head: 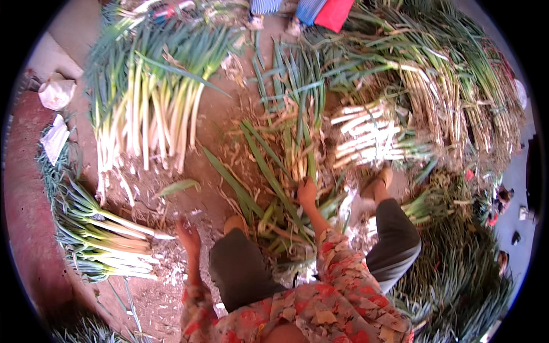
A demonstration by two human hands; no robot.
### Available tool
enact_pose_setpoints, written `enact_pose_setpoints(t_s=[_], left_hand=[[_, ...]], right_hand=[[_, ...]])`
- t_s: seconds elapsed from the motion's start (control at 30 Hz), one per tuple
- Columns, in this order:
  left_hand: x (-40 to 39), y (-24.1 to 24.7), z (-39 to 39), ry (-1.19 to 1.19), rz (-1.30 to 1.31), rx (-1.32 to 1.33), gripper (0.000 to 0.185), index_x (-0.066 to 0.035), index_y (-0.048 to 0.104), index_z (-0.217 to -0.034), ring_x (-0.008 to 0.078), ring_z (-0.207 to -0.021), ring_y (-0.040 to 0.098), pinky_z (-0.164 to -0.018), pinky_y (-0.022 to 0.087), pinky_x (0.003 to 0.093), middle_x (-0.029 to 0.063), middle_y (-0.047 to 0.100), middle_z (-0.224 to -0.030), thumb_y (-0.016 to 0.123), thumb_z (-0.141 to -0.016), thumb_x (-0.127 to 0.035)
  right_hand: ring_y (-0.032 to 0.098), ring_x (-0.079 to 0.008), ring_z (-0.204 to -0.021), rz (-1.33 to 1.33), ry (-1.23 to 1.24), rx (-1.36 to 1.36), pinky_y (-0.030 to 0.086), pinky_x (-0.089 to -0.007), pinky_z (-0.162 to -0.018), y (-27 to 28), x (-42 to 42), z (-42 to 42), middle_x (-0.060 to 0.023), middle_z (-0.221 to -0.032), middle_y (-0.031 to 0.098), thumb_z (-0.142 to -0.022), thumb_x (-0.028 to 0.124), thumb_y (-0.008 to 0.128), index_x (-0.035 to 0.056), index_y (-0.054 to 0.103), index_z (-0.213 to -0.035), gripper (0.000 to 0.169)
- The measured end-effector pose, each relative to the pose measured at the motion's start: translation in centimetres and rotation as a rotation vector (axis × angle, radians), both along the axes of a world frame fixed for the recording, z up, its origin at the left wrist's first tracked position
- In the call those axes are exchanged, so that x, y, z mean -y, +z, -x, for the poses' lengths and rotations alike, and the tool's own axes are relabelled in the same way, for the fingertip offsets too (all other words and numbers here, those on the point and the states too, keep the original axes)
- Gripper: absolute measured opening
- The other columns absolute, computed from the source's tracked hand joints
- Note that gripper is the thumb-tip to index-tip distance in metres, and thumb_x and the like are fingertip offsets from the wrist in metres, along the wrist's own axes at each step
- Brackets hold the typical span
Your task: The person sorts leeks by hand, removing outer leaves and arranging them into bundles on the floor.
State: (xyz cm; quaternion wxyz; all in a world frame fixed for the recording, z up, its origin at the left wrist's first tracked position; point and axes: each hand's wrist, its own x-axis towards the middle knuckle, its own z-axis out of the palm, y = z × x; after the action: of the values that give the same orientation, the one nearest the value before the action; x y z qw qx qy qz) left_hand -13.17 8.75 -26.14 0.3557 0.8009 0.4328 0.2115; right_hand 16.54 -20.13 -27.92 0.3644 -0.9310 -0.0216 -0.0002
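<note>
My left hand is slightly blurred, with its fingers apart, just right of the root end of a green onion. That stalk lies on top of a small pile of cleaned green onions, white ends towards me. My right hand is at the lower ends of a loose bunch of uncleaned green onions, between my knees and beyond. Its fingertips touch the stalks, but whether they grip one is hidden. Stripped green leaves and dry peelings lie beside and below that hand.
A large row of cleaned green onions lies ahead on the left. White stalks and tall uncleaned bundles are on the right. Another person's legs stand at the far edge. A reddish ledge runs along the left.
</note>
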Motion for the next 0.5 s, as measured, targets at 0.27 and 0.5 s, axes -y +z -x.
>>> enact_pose_setpoints(t_s=[0.27,0.5], left_hand=[[5.4,2.8,3.3,0.068,0.358,0.035,0.039,-0.001,0.050,-0.114,0.0222,-0.079,0.059,-0.069,0.048,0.0318,0.0149,0.058,-0.096,0.052,-0.076,-0.005],[5.2,2.5,0.9,-0.346,-0.026,0.139,0.032,-0.002,0.055,-0.109,0.0206,-0.078,0.059,-0.070,0.047,0.0320,0.0127,0.058,-0.097,0.060,-0.078,-0.011]], right_hand=[[0.053,-0.0289,-0.060,0.239,-0.141,-0.300,0.043,-0.0440,-0.056,-3.4,-3.2,-3.2,-0.0161,-0.067,0.054,-0.076,0.049,0.063,-0.0045,0.054,-0.065,0.055],[0.043,-0.0202,-0.054,-0.273,0.056,-0.634,0.037,-0.0440,-0.054,3.6,-2.8,-3.5,-0.0095,-0.062,0.044,-0.082,0.037,0.060,-0.0048,0.052,-0.078,0.042]])
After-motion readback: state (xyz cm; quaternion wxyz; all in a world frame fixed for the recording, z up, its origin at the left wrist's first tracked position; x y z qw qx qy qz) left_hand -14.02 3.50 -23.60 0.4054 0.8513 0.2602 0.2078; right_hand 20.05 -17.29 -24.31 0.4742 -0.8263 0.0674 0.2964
